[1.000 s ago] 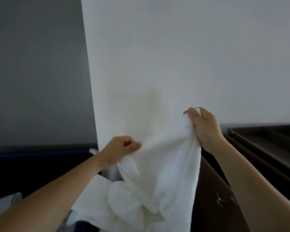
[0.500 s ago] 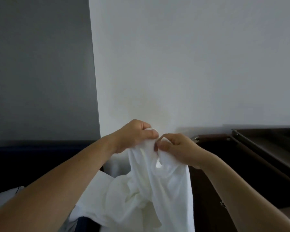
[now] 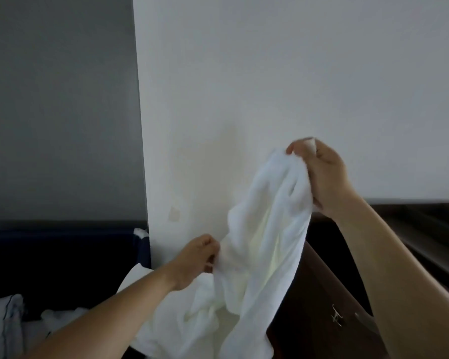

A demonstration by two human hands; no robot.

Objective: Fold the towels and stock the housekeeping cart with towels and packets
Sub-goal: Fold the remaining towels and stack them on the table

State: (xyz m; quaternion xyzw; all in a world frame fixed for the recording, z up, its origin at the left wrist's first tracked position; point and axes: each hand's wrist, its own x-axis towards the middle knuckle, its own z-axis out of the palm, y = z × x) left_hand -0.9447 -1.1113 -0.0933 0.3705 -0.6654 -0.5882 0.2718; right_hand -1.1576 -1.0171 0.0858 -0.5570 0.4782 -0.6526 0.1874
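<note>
A white towel (image 3: 265, 244) hangs bunched and unfolded in front of a white wall. My right hand (image 3: 324, 177) holds its top corner high, fingers closed around the cloth. Lower and to the left, my left hand (image 3: 195, 263) pinches the towel's left edge. The towel's lower part droops out of the bottom of the view. The dark brown housekeeping cart (image 3: 319, 294) stands behind and right of the towel, with a small metal latch (image 3: 336, 317) on its side.
A dark blue bin (image 3: 62, 255) sits at the lower left with white linen (image 3: 11, 325) in it. Dark cart shelves (image 3: 425, 229) run along the right under the wall. A grey wall fills the upper left.
My hands were together at the towel's top half a second ago. Now my right hand has risen to the right with a corner, and my left has dropped down along the edge.
</note>
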